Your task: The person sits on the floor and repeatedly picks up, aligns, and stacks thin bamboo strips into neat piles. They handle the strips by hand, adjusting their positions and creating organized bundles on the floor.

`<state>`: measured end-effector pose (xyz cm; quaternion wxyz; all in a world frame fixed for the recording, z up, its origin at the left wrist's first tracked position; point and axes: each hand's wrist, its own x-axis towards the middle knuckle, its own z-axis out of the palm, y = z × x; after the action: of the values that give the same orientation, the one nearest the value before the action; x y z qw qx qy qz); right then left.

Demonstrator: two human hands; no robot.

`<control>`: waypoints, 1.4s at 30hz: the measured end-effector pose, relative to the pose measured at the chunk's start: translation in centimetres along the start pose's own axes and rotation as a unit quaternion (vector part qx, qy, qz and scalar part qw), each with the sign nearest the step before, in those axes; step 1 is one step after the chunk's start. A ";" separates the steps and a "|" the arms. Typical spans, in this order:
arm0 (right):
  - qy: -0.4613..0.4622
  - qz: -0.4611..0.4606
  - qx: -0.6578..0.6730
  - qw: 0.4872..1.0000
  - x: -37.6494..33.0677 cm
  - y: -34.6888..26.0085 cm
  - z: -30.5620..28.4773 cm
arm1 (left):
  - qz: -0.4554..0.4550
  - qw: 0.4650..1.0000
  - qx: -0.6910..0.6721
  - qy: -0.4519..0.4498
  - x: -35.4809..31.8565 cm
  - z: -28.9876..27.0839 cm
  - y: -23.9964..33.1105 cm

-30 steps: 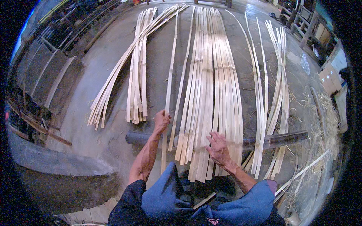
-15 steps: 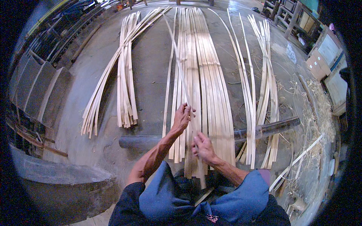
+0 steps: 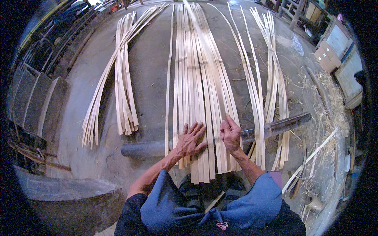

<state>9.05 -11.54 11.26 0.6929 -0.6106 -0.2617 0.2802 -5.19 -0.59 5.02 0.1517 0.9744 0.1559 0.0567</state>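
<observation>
Several long pale bamboo strips (image 3: 197, 78) lie side by side on the concrete floor, running away from me, their near ends resting over a dark round pole (image 3: 145, 148) that lies crosswise. My left hand (image 3: 190, 139) is spread flat on the strips above the pole, fingers apart. My right hand (image 3: 230, 133) rests on the strips just to the right, fingers curled, pinching one strip's edge (image 3: 226, 118). A single thin strip (image 3: 169, 86) lies at the left edge of the mat.
A loose bundle of strips (image 3: 122, 86) lies to the left and another (image 3: 271, 78) to the right. Straw and shavings (image 3: 330, 106) litter the right side. Wooden boards (image 3: 35, 102) stand at the left, boxes (image 3: 327, 55) at far right.
My left hand moved right from the single strip onto the middle of the mat and now lies flat. The right hand shifted slightly right. My view moved closer over the strips.
</observation>
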 end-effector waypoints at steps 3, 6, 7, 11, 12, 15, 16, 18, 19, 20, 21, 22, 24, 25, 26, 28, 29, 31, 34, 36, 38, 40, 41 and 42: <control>0.000 0.064 -0.071 0.995 0.5 2.8 -0.3 | 0.002 1.000 0.004 -0.005 0.0 0.0 0.0; -0.022 0.023 -0.088 0.996 0.8 4.3 -0.7 | -0.013 1.000 0.009 -0.007 0.1 0.2 0.0; -0.023 0.051 -0.074 0.996 0.9 4.5 -0.8 | -0.020 1.000 0.003 -0.008 0.2 0.3 0.1; -0.049 0.160 -0.069 0.983 1.1 4.9 -0.9 | -0.043 0.999 0.004 -0.018 0.5 0.5 0.2; -0.062 0.188 -0.081 0.977 1.1 4.9 -0.8 | -0.047 0.999 0.014 -0.018 0.5 0.6 0.2; -0.050 0.178 -0.040 0.982 0.5 4.7 -0.4 | -0.045 0.999 0.019 -0.012 0.4 0.8 0.2; -0.039 0.177 -0.034 0.983 0.2 4.5 -0.3 | -0.045 0.999 0.012 -0.010 0.4 0.9 0.2; -0.049 0.094 -0.037 0.994 -0.1 3.7 0.1 | -0.041 0.999 0.016 0.009 0.3 1.1 0.1; -0.047 0.069 -0.045 0.996 -0.2 3.3 0.4 | -0.048 0.999 0.003 0.014 0.3 1.2 0.1; -0.052 0.046 -0.019 0.997 -0.3 2.9 0.6 | -0.054 0.998 -0.004 0.025 0.3 1.3 0.1; -0.049 0.038 0.003 0.998 -0.5 2.5 0.8 | -0.066 0.998 -0.007 0.024 0.3 1.3 0.0; -0.059 0.011 0.039 0.997 -0.5 2.3 0.9 | -0.072 0.996 -0.038 0.043 0.3 1.3 0.0; -0.052 0.058 0.015 0.997 -0.2 2.1 1.0 | -0.093 0.990 -0.091 0.060 0.3 1.1 -0.2; -0.060 0.068 0.016 0.996 -0.1 2.3 1.0 | -0.101 0.990 -0.081 0.056 0.3 0.9 -0.4; -0.058 0.091 0.009 0.994 -0.1 2.5 0.9 | -0.107 0.990 -0.069 0.057 0.2 0.7 -0.5; -0.061 0.136 0.000 0.989 -0.3 3.1 0.5 | -0.112 0.992 -0.043 0.047 0.0 0.2 -0.9; -0.064 0.154 0.000 0.986 -0.5 3.5 0.5 | -0.110 0.993 -0.030 0.034 -0.1 0.1 -0.9; -0.060 0.202 -0.009 0.978 -0.7 4.2 0.4 | -0.109 0.993 -0.022 0.028 -0.2 -0.1 -0.9; -0.064 0.212 -0.009 0.975 -0.8 4.6 0.3 | -0.120 0.992 -0.033 0.019 -0.2 -0.1 -0.9; -0.072 0.196 0.001 0.978 -0.7 4.7 0.2 | -0.113 0.993 -0.036 0.027 -0.3 0.0 -0.9; -0.083 0.178 0.008 0.980 -0.7 4.8 0.2 | -0.113 0.993 -0.029 0.033 -0.2 0.1 -0.8; -0.073 0.187 -0.031 0.979 -0.7 4.9 0.2 | -0.121 0.992 -0.022 0.038 -0.2 0.4 -0.6; -0.074 0.177 -0.051 0.980 -0.8 4.9 0.3 | -0.129 0.990 -0.026 0.041 -0.2 0.5 -0.5; -0.076 0.167 -0.072 0.980 -0.7 4.8 0.3 | -0.135 0.989 -0.029 0.050 -0.2 0.6 -0.4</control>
<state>8.01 -11.37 6.50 0.5686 -0.6709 -0.2271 0.4183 -5.38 -0.43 4.32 0.1778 0.9355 0.2922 0.0890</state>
